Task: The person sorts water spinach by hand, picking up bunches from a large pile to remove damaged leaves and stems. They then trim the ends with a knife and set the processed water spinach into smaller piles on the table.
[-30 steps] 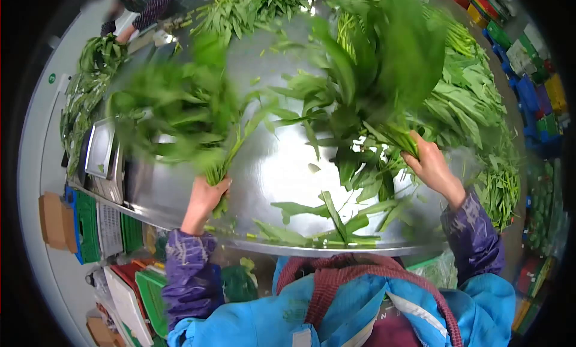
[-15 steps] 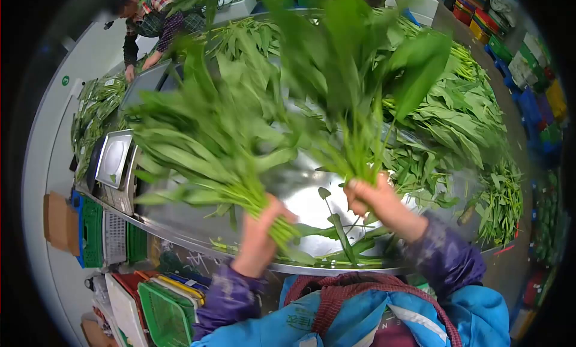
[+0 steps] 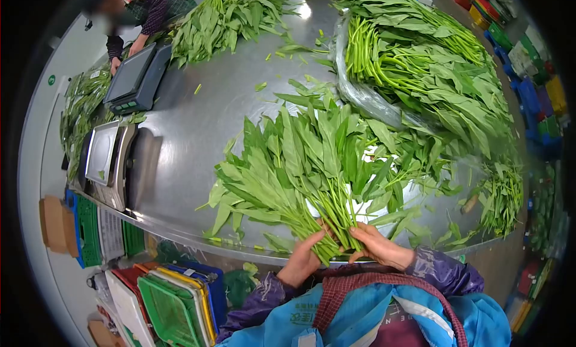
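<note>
Near the front edge of the steel table, both hands hold the stem ends of leafy green vegetables (image 3: 300,167). My left hand (image 3: 303,260) is closed around the stems on the left side. Beside it, my right hand (image 3: 378,246) has its fingers and thumb on the stems on the right side. The two bundles touch, with leaves fanned away from me over the table. Loose leaves lie under and right of them. A large heap of greens (image 3: 420,71), partly on clear plastic (image 3: 366,101), lies beyond to the right.
The steel table (image 3: 186,137) carries a dark scale (image 3: 132,74) and a second scale (image 3: 103,153) at left. Another person (image 3: 159,5) reaches in at the upper left. A green pile (image 3: 225,26) lies at the back. Crates (image 3: 171,308) stand below the front edge.
Both hands have lowered toward the front edge and come together, bringing the two raised bundles down side by side. The table behind is now visible.
</note>
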A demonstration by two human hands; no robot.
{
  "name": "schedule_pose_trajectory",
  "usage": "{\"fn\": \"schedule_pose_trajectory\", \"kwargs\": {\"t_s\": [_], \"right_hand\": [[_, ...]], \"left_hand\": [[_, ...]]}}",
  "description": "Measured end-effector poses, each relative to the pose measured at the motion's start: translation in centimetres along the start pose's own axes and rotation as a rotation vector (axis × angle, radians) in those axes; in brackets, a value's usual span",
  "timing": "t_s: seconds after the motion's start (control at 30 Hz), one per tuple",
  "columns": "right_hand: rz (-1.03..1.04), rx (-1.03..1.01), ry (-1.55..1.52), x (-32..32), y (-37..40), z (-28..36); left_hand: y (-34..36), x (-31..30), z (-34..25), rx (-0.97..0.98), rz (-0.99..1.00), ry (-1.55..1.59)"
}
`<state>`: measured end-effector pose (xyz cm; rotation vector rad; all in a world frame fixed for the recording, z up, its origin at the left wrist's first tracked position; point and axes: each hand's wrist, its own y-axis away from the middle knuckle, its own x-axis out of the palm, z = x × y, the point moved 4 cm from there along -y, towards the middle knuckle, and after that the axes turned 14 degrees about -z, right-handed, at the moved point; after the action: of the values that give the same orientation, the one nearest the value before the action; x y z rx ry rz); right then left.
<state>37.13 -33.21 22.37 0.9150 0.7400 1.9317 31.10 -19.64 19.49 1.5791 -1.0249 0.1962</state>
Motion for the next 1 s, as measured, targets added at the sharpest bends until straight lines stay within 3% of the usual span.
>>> {"fn": "schedule_pose_trajectory", "kwargs": {"t_s": [0.07, 0.13, 0.2, 0.27, 0.4, 0.43, 0.6, 0.67, 0.73, 0.87, 0.93, 1.0], "right_hand": [[-0.015, -0.001, 0.038, 0.0, -0.1, 0.1], [0.018, 0.033, 0.062, 0.1, -0.4, -0.1], [0.05, 0.062, 0.088, 0.0, -0.8, -0.3], [0.036, 0.116, 0.152, -0.4, -1.4, -0.7], [0.098, 0.088, 0.213, 0.0, -1.7, -0.3], [0.105, 0.224, 0.144, -0.3, -1.9, -1.4], [0.325, 0.16, 0.236, -1.7, -1.8, -2.7], [0.278, -0.057, 0.504, -2.1, -2.2, -2.6], [0.193, -0.086, 0.63, -2.3, -1.9, -1.9], [0.133, -0.058, 0.544, -3.4, -1.9, -1.5], [0.104, -0.087, 0.532, -3.8, -1.8, -1.2], [0.083, -0.138, 0.552, -4.4, -1.8, -0.9]], "left_hand": [[-0.5, -0.7, 0.1, 0.025, 0.0, 0.007], [-1.2, -1.1, 0.8, -0.084, 0.149, -0.063], [-1.1, -0.5, 0.4, -0.05, 0.089, -0.074], [-1.1, 0.2, 0.2, -0.068, 0.173, -0.123], [-1.4, 1.9, 0.2, -0.177, 0.321, 0.009], [-1.8, 1.8, 0.4, -0.054, 0.286, -0.047], [-1.1, 2.9, -0.6, 0.06, 0.281, -0.072], [-0.8, 2.6, -1.6, 0.198, 0.164, -0.215], [-1.3, 1.7, -2.2, 0.378, 0.103, -0.287], [-1.4, -0.1, -5.4, 0.481, -0.026, -0.539], [-1.7, -1.0, -6.4, 0.458, -0.12, -0.447], [-1.5, -1.7, -8.7, 0.596, -0.333, -0.764]]}}
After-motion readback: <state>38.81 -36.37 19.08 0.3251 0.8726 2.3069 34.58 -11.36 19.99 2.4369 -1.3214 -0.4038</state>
